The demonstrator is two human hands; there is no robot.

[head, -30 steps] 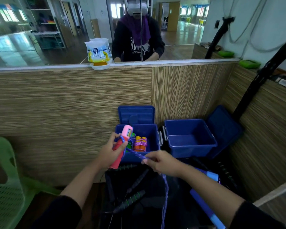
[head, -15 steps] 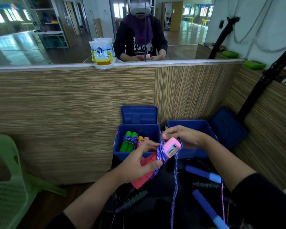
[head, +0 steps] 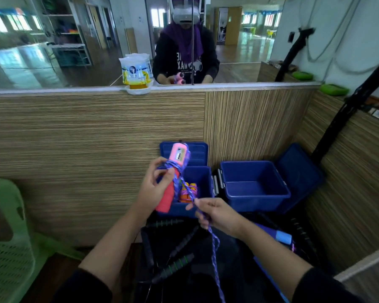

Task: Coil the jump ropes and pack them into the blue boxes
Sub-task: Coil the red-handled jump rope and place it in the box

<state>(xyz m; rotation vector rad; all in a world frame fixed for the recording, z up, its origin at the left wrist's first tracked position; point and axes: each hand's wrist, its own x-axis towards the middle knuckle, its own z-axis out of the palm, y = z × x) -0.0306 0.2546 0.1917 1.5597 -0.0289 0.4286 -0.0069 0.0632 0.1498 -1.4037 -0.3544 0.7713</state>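
My left hand (head: 153,189) grips pink jump rope handles (head: 174,171), held nearly upright in front of the left blue box (head: 202,178). A purple braided rope (head: 213,248) is wound around the handles' upper part and runs down to my right hand (head: 217,213), which pinches it; the rest hangs toward the floor. An orange coiled rope (head: 188,192) lies in the left box. The right blue box (head: 254,184) stands open with nothing visible inside.
Black and green rope handles (head: 175,266) and a blue handle (head: 282,237) lie on a dark surface below my hands. A green plastic chair (head: 7,248) stands at left. A wooden partition (head: 96,149) with a mirror rises behind the boxes; black poles (head: 348,112) lean at right.
The pink handles swung from tilted right to nearly upright. My right hand came down from behind the handles to below them, drawing the purple rope along with it.
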